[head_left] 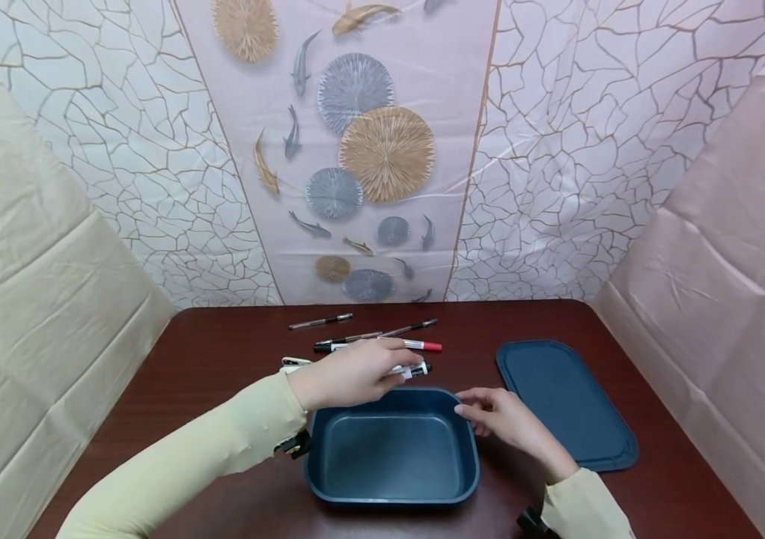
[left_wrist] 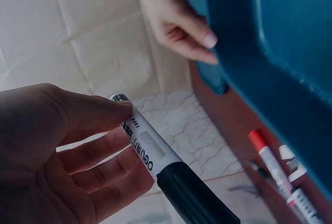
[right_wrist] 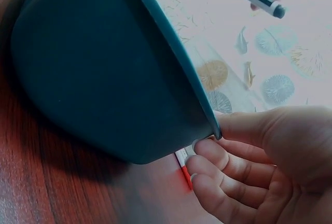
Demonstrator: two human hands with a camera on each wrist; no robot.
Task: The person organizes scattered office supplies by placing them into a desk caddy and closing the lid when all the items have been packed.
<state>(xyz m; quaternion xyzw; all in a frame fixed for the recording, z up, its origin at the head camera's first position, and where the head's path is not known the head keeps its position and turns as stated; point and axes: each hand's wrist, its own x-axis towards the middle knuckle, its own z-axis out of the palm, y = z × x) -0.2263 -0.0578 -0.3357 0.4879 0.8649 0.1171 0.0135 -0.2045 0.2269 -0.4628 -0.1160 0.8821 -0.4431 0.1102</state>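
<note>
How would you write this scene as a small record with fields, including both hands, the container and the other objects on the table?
Left hand: pinches a white cylindrical marker with a black cap
Marker position: raised, near the container's far rim
Right hand: holds the right-side rim of a dark blue, rounded rectangular container
Container state: upright, open at the top
Right of container: flat, dark blue rounded panel, perhaps its lid
Beyond container: white marker with a red cap; slim pens
Surface: reddish-brown, wood-look table

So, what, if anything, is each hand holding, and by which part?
Left hand: a marker, by its white barrel. Right hand: the blue box, by its rim.
</note>
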